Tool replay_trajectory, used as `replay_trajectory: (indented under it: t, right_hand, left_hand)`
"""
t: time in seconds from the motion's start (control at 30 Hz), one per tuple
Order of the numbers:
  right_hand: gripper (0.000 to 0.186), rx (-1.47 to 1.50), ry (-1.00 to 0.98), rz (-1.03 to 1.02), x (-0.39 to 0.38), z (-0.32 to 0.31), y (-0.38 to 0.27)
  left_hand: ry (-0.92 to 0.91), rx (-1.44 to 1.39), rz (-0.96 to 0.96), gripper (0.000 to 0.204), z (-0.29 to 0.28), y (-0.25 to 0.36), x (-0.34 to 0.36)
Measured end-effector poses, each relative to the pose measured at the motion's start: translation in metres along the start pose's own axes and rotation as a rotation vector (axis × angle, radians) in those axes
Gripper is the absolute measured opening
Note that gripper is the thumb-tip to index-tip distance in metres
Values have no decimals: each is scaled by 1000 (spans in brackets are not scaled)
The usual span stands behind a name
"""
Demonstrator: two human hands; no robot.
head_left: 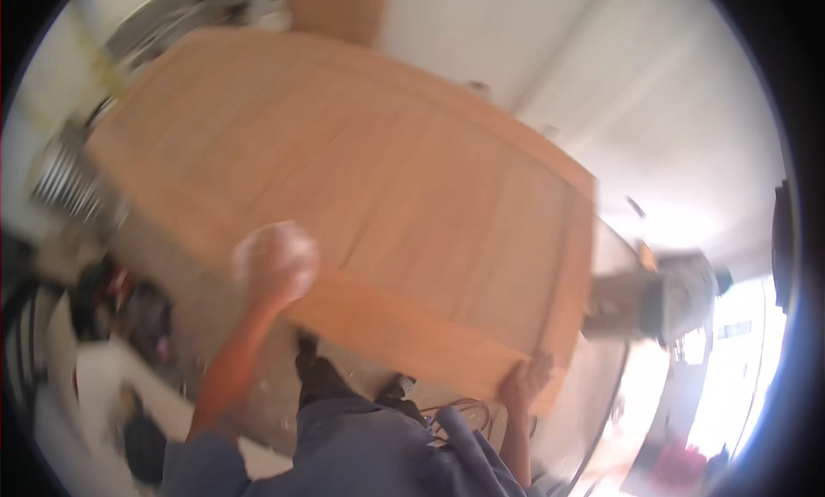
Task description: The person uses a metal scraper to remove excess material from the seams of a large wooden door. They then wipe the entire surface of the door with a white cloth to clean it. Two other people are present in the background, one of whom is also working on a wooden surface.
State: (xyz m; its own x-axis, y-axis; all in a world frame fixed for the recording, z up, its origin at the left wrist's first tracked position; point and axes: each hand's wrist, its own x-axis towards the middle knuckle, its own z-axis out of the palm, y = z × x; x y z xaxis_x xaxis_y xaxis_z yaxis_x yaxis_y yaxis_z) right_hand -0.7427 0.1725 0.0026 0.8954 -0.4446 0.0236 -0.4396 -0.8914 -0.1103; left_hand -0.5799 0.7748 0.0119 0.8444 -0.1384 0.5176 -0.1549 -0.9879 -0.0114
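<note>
A large orange-brown wooden panel [378, 179], framed and jointed like a door, lies in front of me and fills the middle of the head view. At its near right corner my right hand [526, 383] is closed round the edge, with the fingers on the top face. My left hand [277, 265] is over the near left edge, closed like a fist and smeared by motion. Something whitish shows around its fingers, too blurred to name. Whether this hand touches the panel, I cannot tell.
Another wooden board [339, 12] stands beyond the far edge. To the right is a blurred grey-brown object [632, 304], near a bright opening [739, 368]. A ribbed metallic thing [67, 183] and dark items [146, 317] lie at left. Reddish cable [468, 408] is near my feet.
</note>
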Motion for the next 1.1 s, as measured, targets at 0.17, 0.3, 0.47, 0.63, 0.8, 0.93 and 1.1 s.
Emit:
replay_trajectory:
  t: [0.17, 0.3, 0.47, 0.63, 0.8, 0.93, 1.1]
  right_hand:
    - [77, -326, 372, -167, 18, 24, -66]
    - [82, 122, 245, 273, 4, -14, -94]
    - [85, 143, 226, 298, -7, -6, -94]
    - [85, 163, 249, 295, 5, -6, -109]
    - [85, 179, 293, 255, 8, -3, -119]
    - [86, 181, 309, 218, -1, -14, -103]
    - [86, 158, 248, 272, -14, -26, -102]
  left_hand:
    - [-36, 157, 185, 38, 45, -273, -26]
    - [-319, 305, -52, 51, 71, -420, -13]
    - [-182, 553, 189, 53, 72, -548, -1]
    - [-185, 602, -119, 58, 108, -482, -24]
    - [286, 70, 329, 67, 9, -155, -19]
    - [-319, -390, 435, 82, -74, 97, -28]
    - [-333, -326, 254, 86, -52, 18, -30]
